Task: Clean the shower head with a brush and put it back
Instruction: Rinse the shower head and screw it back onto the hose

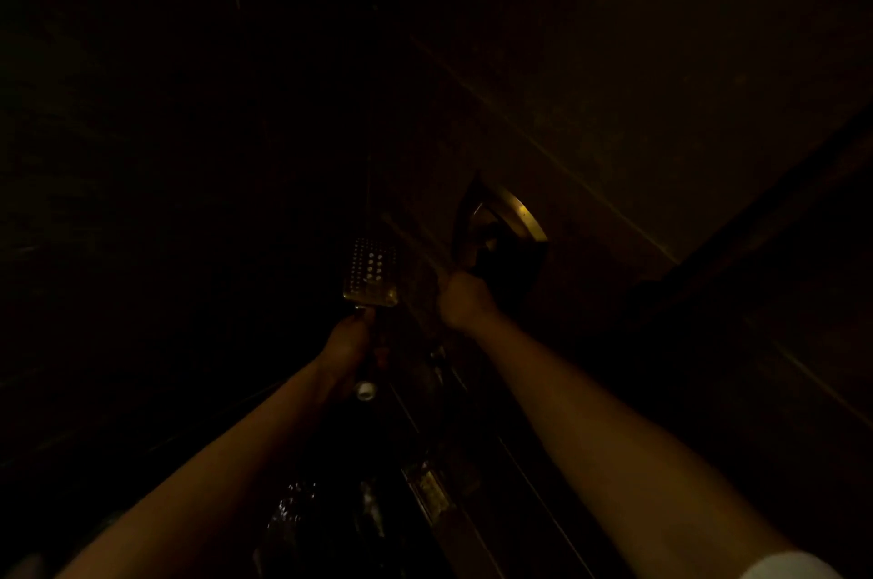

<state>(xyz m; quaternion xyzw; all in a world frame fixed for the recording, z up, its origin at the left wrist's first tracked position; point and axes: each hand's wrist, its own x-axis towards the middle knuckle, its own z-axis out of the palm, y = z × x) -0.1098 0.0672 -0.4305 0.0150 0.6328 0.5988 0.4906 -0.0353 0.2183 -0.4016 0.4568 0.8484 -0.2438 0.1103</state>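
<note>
Two bare forearms reach into a very dark scene, lit dimly. The left hand (pixel 347 337) and right hand (pixel 465 299) wear no gloves, rings or watch that can be made out. A white sleeve edge (pixel 789 566) shows at the right arm's upper end.

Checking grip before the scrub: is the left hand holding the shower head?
Yes, the left hand grips the handle below the shower head.
</note>
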